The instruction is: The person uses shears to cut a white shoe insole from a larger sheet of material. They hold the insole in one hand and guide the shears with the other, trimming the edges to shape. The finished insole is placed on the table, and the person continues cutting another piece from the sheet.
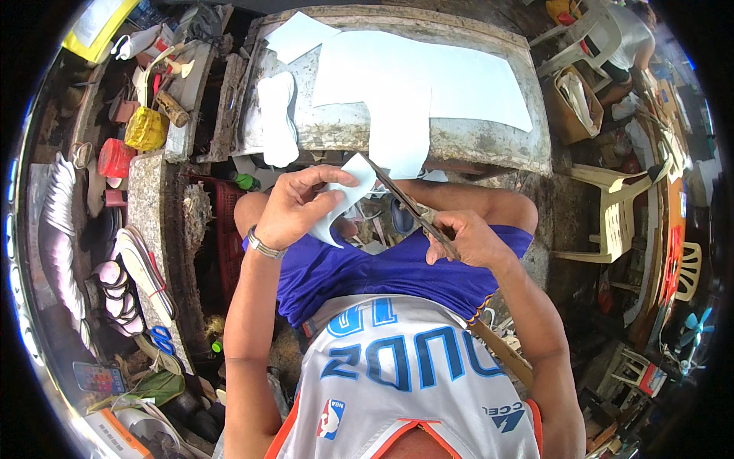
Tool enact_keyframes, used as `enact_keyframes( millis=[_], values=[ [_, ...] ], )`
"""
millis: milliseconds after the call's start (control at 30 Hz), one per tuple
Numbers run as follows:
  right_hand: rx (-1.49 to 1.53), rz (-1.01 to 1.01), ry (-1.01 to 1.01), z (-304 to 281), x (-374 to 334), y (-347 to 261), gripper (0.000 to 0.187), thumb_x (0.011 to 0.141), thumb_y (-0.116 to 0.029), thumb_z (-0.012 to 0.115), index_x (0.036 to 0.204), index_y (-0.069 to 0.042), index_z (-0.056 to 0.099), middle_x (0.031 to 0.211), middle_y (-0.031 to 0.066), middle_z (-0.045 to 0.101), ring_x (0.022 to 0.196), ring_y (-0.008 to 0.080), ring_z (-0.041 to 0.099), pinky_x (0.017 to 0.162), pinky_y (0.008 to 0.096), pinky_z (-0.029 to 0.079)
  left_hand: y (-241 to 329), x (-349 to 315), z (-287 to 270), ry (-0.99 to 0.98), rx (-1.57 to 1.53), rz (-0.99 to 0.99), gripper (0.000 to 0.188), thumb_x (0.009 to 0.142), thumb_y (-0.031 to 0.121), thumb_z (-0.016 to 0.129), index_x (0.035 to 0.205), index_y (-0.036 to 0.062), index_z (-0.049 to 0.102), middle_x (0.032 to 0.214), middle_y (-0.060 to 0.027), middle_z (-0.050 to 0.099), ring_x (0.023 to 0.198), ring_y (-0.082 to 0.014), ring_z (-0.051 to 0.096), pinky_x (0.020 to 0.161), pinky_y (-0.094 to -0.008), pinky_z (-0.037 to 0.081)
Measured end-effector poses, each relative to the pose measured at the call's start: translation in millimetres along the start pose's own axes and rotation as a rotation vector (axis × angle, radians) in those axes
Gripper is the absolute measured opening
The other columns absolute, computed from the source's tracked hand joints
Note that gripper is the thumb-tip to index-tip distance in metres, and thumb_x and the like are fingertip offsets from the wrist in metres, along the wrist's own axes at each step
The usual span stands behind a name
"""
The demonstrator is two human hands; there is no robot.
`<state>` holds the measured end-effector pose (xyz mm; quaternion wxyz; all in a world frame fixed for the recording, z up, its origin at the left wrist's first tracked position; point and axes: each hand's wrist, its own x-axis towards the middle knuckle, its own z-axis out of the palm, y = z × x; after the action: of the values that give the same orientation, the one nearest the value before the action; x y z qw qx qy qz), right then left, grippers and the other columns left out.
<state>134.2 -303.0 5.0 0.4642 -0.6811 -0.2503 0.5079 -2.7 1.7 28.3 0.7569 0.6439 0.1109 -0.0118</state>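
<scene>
My left hand [293, 205], with a metal watch band on the wrist, pinches a small white piece of sheet [355, 186] between thumb and fingers above my lap. The piece has a curved edge and a pointed lower tip. In my right hand [472, 239] is a pair of large dark scissors [407, 202], its blades slanting up and left to the right edge of the piece. Just beyond, a worn workbench [497, 149] bears a large white sheet [466, 80], a smaller white sheet [300, 37] and white sole-shaped pieces [277, 115].
At left, a cluttered shelf holds a yellow bundle [146, 128], a red bundle [115, 158], stacked soles [145, 275] and a phone [99, 377]. A red crate [228, 229] stands beside my leg. Plastic chairs [608, 210], a cardboard box [573, 103] and another person [631, 46] are at right.
</scene>
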Motion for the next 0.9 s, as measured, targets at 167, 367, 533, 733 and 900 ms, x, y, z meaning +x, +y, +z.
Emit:
enact_keyframes(
  millis=[167, 367, 533, 733, 900],
  values=[
    [-0.023, 0.082, -0.036, -8, -2, 0, 0.031, 0.087, -0.021, 0.088, 0.085, -0.003, 0.063, 0.081, 0.0062, 0.076, 0.075, 0.0096, 0.071, 0.059, 0.0254, 0.05, -2, 3, -11, -0.049, 0.05, 0.005, 0.021, 0.096, -0.003, 0.065, 0.115, -0.0021, 0.074, 0.111, -0.0064, 0.075, 0.094, -0.0116, 0.071, 0.084, -0.0291, 0.06],
    [-0.012, 0.048, -0.065, -12, -3, 3, 0.032, 0.087, -0.024, 0.088, 0.084, -0.004, 0.063, 0.079, 0.0045, 0.076, 0.07, 0.0079, 0.067, 0.054, 0.0249, 0.044, 1, 7, -20, -0.097, 0.209, 0.072, 0.022, 0.093, -0.003, 0.064, 0.11, 0.0005, 0.077, 0.11, -0.0044, 0.075, 0.097, -0.0094, 0.067, 0.09, -0.0276, 0.054],
    [-0.065, 0.064, -0.068, -15, -5, 4, 0.035, 0.085, -0.028, 0.09, 0.082, -0.005, 0.064, 0.076, 0.0009, 0.072, 0.065, 0.0065, 0.06, 0.054, 0.0253, 0.043, 7, 10, -23, -0.096, 0.288, 0.053, 0.023, 0.092, -0.002, 0.064, 0.11, 0.0015, 0.078, 0.109, -0.0036, 0.075, 0.092, -0.0078, 0.066, 0.085, -0.0259, 0.054],
    [-0.043, -0.002, -0.045, -4, 2, 15, 0.051, 0.08, -0.048, 0.092, 0.08, -0.005, 0.063, 0.07, -0.0049, 0.055, 0.068, 0.0054, 0.048, 0.058, 0.0267, 0.038, 9, 10, -17, -0.08, 0.301, 0.024, 0.024, 0.093, 0.0, 0.064, 0.112, 0.0019, 0.078, 0.106, -0.0028, 0.075, 0.088, -0.0046, 0.064, 0.079, -0.0228, 0.053],
    [-0.01, -0.036, -0.046, 2, 10, 18, 0.057, 0.08, -0.054, 0.09, 0.079, -0.005, 0.062, 0.071, -0.0053, 0.048, 0.07, 0.0069, 0.044, 0.059, 0.0288, 0.035, 9, 10, -11, -0.093, 0.288, 0.019, 0.025, 0.093, 0.001, 0.063, 0.113, 0.0019, 0.078, 0.1, 0.0002, 0.074, 0.081, -0.0021, 0.059, 0.072, -0.0205, 0.05]
  ],
)
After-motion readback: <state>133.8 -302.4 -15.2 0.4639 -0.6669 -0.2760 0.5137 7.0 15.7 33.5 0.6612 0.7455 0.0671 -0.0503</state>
